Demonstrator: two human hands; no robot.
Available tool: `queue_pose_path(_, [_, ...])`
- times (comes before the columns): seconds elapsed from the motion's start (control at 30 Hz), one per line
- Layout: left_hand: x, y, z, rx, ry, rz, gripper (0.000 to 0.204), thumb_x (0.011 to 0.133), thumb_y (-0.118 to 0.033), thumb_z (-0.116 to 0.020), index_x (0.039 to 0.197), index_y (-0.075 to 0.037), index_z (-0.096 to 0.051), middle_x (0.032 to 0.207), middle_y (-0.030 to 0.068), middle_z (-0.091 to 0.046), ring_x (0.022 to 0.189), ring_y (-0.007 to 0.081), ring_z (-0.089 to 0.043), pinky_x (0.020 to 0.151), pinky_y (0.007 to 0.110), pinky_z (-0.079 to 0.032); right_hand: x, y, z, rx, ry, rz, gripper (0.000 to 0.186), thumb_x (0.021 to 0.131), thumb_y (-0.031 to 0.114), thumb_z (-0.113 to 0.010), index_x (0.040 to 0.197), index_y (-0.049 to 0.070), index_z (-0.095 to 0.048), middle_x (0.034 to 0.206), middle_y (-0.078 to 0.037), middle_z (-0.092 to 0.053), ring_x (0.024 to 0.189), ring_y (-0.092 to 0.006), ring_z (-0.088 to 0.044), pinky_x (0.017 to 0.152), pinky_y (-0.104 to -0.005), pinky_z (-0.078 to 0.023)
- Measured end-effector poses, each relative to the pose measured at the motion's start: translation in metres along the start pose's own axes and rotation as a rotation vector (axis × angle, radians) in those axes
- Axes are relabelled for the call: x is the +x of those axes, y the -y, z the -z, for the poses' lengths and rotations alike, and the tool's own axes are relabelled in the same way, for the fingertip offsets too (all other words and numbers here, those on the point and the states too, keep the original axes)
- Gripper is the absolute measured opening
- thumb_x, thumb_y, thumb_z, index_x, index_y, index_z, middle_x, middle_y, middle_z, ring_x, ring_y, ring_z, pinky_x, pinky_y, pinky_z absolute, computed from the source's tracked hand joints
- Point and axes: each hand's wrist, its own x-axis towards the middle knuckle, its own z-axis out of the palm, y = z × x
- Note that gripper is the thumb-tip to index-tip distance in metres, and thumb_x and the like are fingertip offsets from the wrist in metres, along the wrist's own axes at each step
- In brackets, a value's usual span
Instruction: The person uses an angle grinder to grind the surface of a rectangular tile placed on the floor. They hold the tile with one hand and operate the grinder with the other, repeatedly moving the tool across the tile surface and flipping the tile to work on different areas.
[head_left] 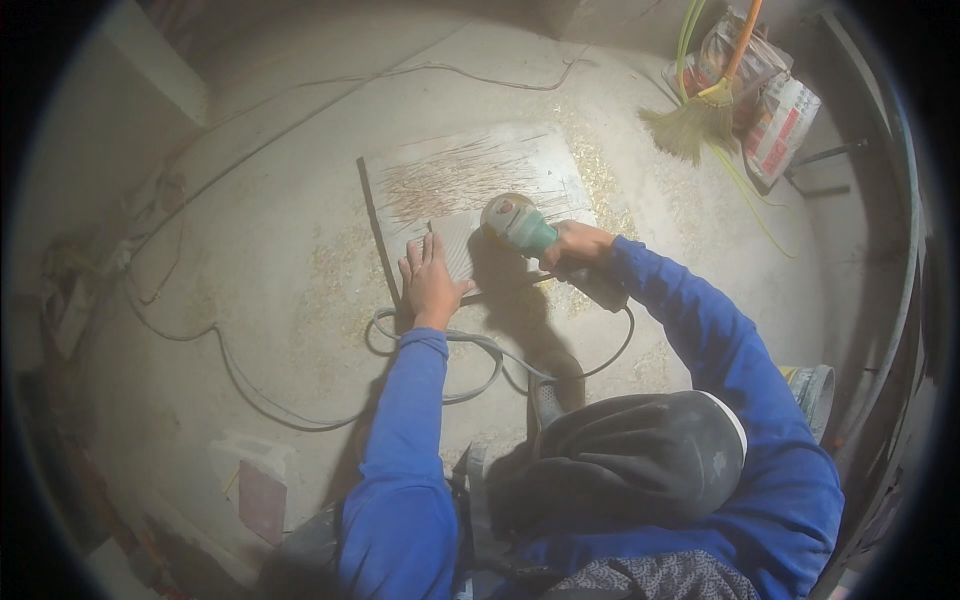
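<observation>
My left hand [432, 284] lies flat with its fingers spread, pressing on a ribbed grey tile piece [458, 243]. That piece rests on the near side of a larger pale slab [540, 150], whose surface carries many dark reddish scratch-like lines. My right hand [580, 245] is wrapped around the body of a green angle grinder [520, 226]. The grinder's head is tilted over the slab, just right of the ribbed piece; its disc is partly hidden, and I cannot tell whether it touches anything. The grinder's shadow falls across the tile piece and slab.
The grinder's grey cord [480, 340] loops over the floor near my knee and runs off left. A thinner cable [430, 67] crosses behind the slab. A straw broom [700, 120] and printed bags [783, 125] stand far right. A bucket [812, 395] is beside my right arm.
</observation>
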Motion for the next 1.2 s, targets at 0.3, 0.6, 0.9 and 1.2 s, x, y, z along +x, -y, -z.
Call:
queue_pose_path(0.3, [0.000,0.000,0.000,0.023,0.007,-0.002,0.108,0.069,-0.035,-0.090,0.156,-0.004,-0.035,0.161,0.0130,-0.039,0.150,0.0379,-0.028,0.123,0.054,-0.023,-0.005,-0.001,0.006,0.003,-0.016,-0.046,0.040,0.072,0.020,-0.079,0.105,0.000,-0.070,0.087,-0.009,-0.069,0.077,-0.0191,-0.066,0.067,-0.0319,-0.053])
queue_pose_path(0.6, [0.001,0.001,-0.002,0.011,-0.003,0.000,0.106,0.070,-0.035,-0.090,0.156,-0.004,-0.035,0.160,0.0129,-0.039,0.150,0.0383,-0.028,0.123,0.054,-0.022,-0.004,-0.002,0.007,0.038,0.014,-0.090,0.043,0.072,0.021,-0.080,0.107,-0.001,-0.069,0.086,-0.010,-0.069,0.076,-0.0194,-0.066,0.068,-0.0328,-0.054])
queue_pose_path(0.9, [0.000,0.000,0.000,-0.007,-0.002,0.000,0.107,0.069,-0.034,-0.090,0.155,-0.003,-0.035,0.161,0.0132,-0.039,0.151,0.0382,-0.026,0.124,0.054,-0.022,0.000,-0.001,0.001,-0.006,0.009,-0.059,0.036,0.075,0.021,-0.079,0.103,0.000,-0.071,0.085,-0.010,-0.069,0.077,-0.0189,-0.066,0.069,-0.0332,-0.052])
queue_pose_path(1.2, [-0.001,0.000,0.000,-0.004,-0.011,-0.002,0.107,0.069,-0.034,-0.090,0.156,-0.005,-0.035,0.161,0.0128,-0.038,0.151,0.0371,-0.027,0.124,0.054,-0.021,-0.003,-0.004,0.004,-0.033,-0.006,-0.022,0.037,0.077,0.021,-0.077,0.107,0.000,-0.072,0.086,-0.011,-0.070,0.081,-0.0193,-0.067,0.072,-0.0345,-0.053])
